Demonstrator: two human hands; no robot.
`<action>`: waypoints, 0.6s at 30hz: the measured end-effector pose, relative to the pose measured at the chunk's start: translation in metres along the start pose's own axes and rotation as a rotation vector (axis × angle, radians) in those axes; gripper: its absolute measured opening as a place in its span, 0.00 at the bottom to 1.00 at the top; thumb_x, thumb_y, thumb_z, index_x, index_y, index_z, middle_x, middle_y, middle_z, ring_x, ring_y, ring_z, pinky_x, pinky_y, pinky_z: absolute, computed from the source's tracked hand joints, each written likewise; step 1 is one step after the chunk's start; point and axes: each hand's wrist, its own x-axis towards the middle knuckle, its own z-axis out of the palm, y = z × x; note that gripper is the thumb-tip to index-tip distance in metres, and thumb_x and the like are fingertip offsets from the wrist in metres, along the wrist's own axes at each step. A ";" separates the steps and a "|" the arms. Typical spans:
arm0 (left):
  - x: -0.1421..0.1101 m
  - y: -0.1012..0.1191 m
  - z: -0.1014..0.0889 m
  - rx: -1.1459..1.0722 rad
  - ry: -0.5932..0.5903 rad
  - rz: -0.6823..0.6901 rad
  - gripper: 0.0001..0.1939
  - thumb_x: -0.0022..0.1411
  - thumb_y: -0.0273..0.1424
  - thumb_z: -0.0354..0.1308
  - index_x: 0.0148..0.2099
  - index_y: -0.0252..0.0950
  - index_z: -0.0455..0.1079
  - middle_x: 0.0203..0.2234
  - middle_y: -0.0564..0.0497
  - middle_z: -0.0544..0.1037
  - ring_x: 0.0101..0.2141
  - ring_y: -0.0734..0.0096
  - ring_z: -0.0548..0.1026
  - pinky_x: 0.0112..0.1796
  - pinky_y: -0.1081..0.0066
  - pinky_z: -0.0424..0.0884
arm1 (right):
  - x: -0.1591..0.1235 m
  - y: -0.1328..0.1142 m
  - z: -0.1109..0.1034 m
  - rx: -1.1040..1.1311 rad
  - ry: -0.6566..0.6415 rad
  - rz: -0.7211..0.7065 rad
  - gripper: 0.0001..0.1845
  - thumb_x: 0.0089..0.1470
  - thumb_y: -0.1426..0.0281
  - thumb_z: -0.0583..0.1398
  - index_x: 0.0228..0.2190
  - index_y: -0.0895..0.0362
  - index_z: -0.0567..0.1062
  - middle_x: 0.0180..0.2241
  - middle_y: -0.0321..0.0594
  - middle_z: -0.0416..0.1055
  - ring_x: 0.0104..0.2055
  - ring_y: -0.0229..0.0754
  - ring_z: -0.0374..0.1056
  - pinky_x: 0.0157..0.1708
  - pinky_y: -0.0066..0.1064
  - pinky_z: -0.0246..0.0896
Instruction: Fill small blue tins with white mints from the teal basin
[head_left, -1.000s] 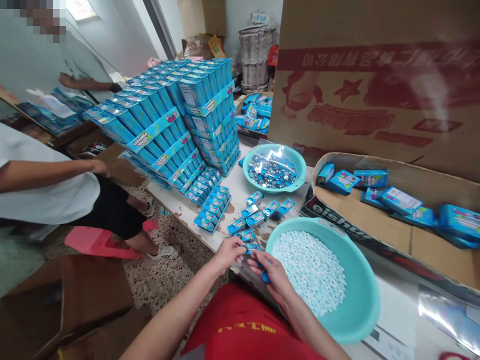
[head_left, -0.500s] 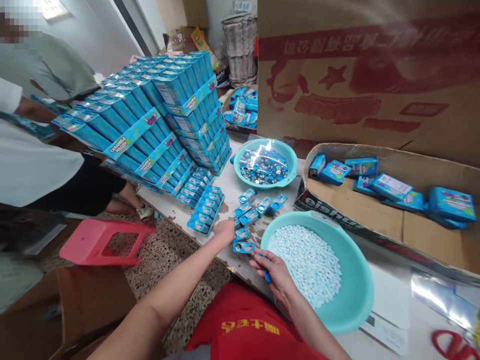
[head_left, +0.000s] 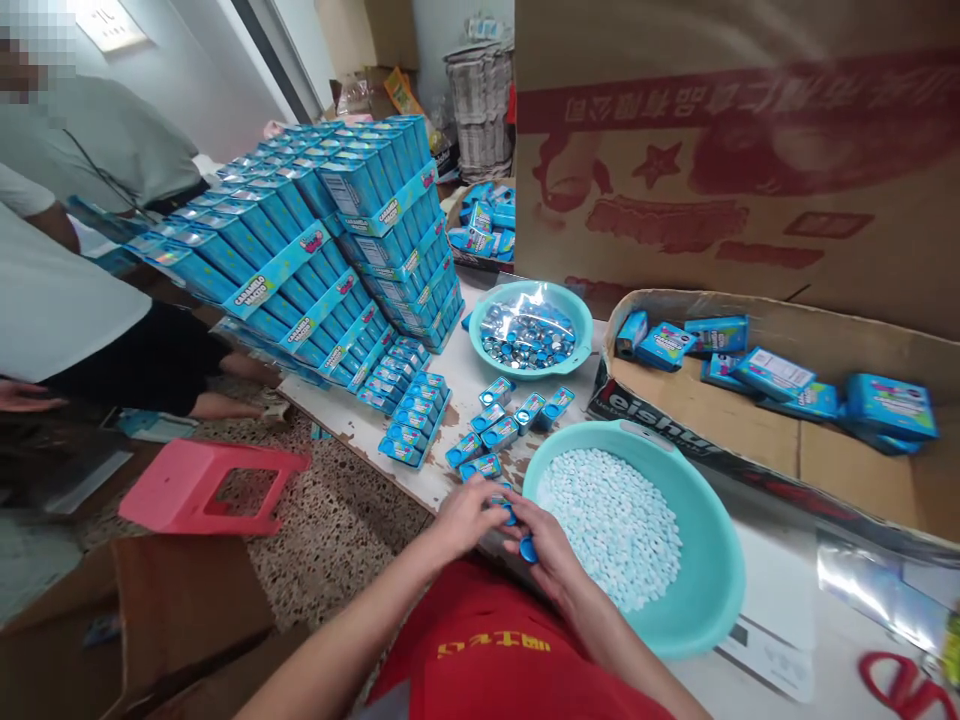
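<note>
My left hand (head_left: pixel 466 517) is closed around a small blue candy box at the table's front edge, its fingers covering most of the box. My right hand (head_left: pixel 551 550) meets it there. Tucked in the right hand's curled fingers is a round blue lid (head_left: pixel 528 549), and another bit of blue shows between both hands. Just beyond the hands, several small blue candy boxes (head_left: pixel 500 432) with round tops lie on the worn table. To their left stands a display tray (head_left: pixel 411 425) filled with similar boxes. A turquoise basin (head_left: pixel 712 560) of pale blue candies sits beside my right hand.
A smaller turquoise bowl (head_left: pixel 584 345) holds shiny round lids. Stacked blue display boxes (head_left: pixel 300 250) rise at the left. An open carton (head_left: pixel 750 410) with blue packs lies right, near red scissors (head_left: pixel 900 685). A pink stool (head_left: pixel 172 480) and co-workers are at the left.
My left hand has moved right and toward me, from beside the display tray to the nearest candy box, meeting my right hand. The right hand has dipped slightly, still with the lid.
</note>
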 end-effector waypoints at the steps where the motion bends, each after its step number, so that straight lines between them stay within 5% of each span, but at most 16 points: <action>1: -0.006 0.000 0.008 -0.042 -0.012 0.018 0.14 0.56 0.33 0.54 0.45 0.42 0.73 0.39 0.51 0.71 0.37 0.70 0.70 0.39 0.74 0.65 | 0.000 0.003 0.001 0.009 -0.001 0.010 0.23 0.39 0.71 0.67 0.40 0.62 0.73 0.33 0.43 0.76 0.30 0.41 0.73 0.16 0.22 0.65; 4: -0.015 -0.005 0.018 -0.090 0.042 -0.013 0.10 0.55 0.29 0.54 0.38 0.40 0.75 0.38 0.51 0.71 0.38 0.70 0.70 0.40 0.75 0.65 | -0.002 0.009 0.001 0.030 -0.025 0.048 0.26 0.36 0.70 0.70 0.40 0.61 0.72 0.32 0.42 0.75 0.27 0.39 0.72 0.16 0.21 0.64; 7: -0.010 -0.016 0.006 -0.027 0.085 -0.128 0.10 0.58 0.29 0.50 0.38 0.38 0.73 0.35 0.52 0.74 0.38 0.71 0.71 0.40 0.76 0.65 | -0.007 0.008 -0.002 0.026 -0.041 0.063 0.25 0.38 0.65 0.69 0.40 0.60 0.72 0.37 0.45 0.75 0.33 0.43 0.74 0.17 0.21 0.64; 11: 0.008 -0.026 -0.012 0.143 0.021 -0.262 0.09 0.59 0.30 0.50 0.39 0.39 0.71 0.30 0.53 0.77 0.38 0.68 0.73 0.39 0.73 0.65 | -0.012 0.002 -0.007 0.002 0.007 0.062 0.19 0.41 0.64 0.68 0.35 0.60 0.74 0.38 0.47 0.75 0.34 0.42 0.73 0.16 0.19 0.61; 18: 0.042 -0.010 -0.002 0.331 -0.067 -0.346 0.21 0.52 0.27 0.59 0.50 0.34 0.65 0.40 0.40 0.76 0.45 0.56 0.73 0.42 0.66 0.66 | -0.013 0.000 -0.015 0.036 0.049 0.067 0.16 0.41 0.66 0.67 0.34 0.60 0.74 0.36 0.44 0.75 0.30 0.38 0.73 0.16 0.18 0.60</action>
